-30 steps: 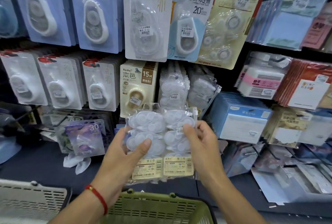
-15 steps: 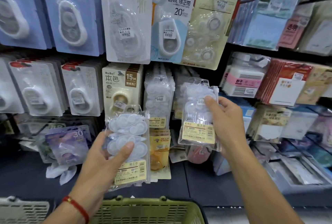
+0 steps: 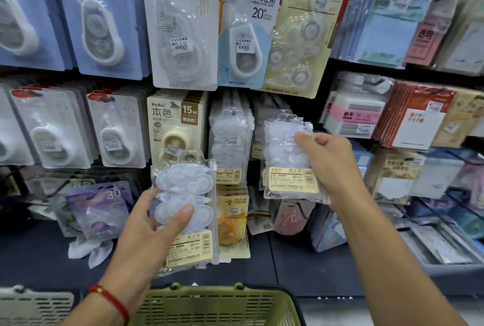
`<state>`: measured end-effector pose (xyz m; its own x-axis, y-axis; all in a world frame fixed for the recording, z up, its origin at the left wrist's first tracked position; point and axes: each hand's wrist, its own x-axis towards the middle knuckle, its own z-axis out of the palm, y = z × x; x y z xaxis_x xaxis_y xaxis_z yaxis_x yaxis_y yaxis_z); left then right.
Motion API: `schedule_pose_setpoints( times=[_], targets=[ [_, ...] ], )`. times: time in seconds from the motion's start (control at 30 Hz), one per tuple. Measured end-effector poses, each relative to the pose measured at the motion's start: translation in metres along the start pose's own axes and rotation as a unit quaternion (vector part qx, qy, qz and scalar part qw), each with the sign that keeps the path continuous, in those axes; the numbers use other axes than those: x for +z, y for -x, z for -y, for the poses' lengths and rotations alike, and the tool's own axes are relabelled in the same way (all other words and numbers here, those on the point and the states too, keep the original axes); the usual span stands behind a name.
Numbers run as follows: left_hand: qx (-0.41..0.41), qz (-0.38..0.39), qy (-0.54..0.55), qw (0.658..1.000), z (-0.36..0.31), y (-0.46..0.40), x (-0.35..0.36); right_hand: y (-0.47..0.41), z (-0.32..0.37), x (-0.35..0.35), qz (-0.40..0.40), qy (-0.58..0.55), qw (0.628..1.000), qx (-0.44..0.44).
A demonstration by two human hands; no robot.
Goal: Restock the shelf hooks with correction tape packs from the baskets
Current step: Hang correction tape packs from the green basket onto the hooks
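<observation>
Green basket nearest, at the bottom edge, its rim just below the left hand; grey basket at the bottom left corner. Left hand, red string bracelet on the wrist, grasps a clear correction tape pack held upright, thumb pressed across the front, fingers wrapped behind; there may be more than one pack in the stack, cannot tell how many. Yellow label at the pack's lower end. Right hand is higher and further in, grasping a second clear pack by its right edge, thumb on the front, fingers curled behind. That pack is upright, close to the shelf hooks of the middle row, just right of a hanging row of same clear packs; whether it is on a hook cannot be told. Left of those hang beige 15M tape cards, then white blister cards. Top row: blue cards, a white card, a 20 m tape card. Far right: sticky note packs and erasers.
</observation>
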<state>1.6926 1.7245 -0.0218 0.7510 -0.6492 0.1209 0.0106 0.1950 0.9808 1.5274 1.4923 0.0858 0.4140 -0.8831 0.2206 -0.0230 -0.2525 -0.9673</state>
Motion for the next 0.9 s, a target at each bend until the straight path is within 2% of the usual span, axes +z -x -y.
schedule_pose_setpoints(
  times=[0.07, 0.13, 0.2, 0.27, 0.33, 0.4, 0.47, 0.53, 0.7, 0.9],
  targets=[
    [0.0, 0.001, -0.005, 1.0, 0.0, 0.0, 0.0, -0.006, -0.005, 0.003, -0.007, 0.047, 0.999, -0.003],
    [0.004, 0.002, -0.015, 1.0, 0.001, 0.001, -0.001, -0.004, -0.015, 0.005, -0.04, 0.156, 0.986, -0.042],
    [0.008, 0.005, -0.018, 1.0, 0.002, 0.001, -0.002, 0.008, -0.029, 0.007, -0.1, 0.294, 0.945, -0.104],
    [0.012, 0.005, -0.017, 1.0, 0.004, 0.001, -0.002, 0.024, -0.039, 0.013, -0.113, 0.339, 0.918, -0.175],
    [0.018, 0.007, -0.015, 1.0, 0.005, 0.002, 0.0, 0.041, -0.043, 0.023, -0.037, 0.272, 0.945, -0.179],
    [0.017, 0.015, -0.009, 1.0, 0.007, 0.004, 0.002, 0.059, -0.047, 0.039, 0.094, 0.204, 0.967, -0.116],
    [0.014, 0.018, -0.009, 1.0, 0.009, 0.004, 0.004, 0.077, -0.054, 0.054, 0.193, 0.177, 0.961, -0.085],
    [0.02, 0.013, -0.017, 1.0, 0.009, 0.004, 0.007, 0.09, -0.059, 0.067, 0.231, 0.15, 0.959, -0.069],
    [0.023, 0.004, -0.005, 1.0, 0.004, 0.005, 0.007, 0.089, -0.06, 0.074, 0.193, 0.022, 0.98, -0.039],
    [0.038, 0.0, -0.04, 0.998, -0.002, 0.004, 0.004, 0.067, -0.055, 0.051, 0.027, -0.057, 0.997, -0.047]
  ],
)
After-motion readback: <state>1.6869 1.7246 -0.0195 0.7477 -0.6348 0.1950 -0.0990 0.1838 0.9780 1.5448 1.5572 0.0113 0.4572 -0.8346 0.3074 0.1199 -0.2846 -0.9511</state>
